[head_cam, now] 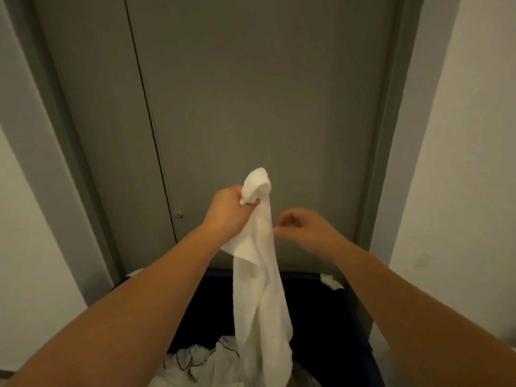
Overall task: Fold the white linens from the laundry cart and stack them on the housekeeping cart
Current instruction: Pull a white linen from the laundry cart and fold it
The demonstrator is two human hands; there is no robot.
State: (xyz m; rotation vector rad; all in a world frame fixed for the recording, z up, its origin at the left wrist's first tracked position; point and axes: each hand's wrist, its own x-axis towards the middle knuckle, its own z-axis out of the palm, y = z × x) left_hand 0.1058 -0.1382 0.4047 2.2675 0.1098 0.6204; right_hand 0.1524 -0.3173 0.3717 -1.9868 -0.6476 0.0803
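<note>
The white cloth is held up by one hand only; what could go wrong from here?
1. The left hand pinches only one bunched end of the white cloth, so it could slip back into the laundry cart.
2. The right hand looks empty beside the cloth; grabbing a wrong edge may leave it twisted for folding.

A limp white cloth linen (pixel 259 289) was held above the dark fabric laundry cart (pixel 321 317), before a grey panelled door (pixel 251 93).
</note>
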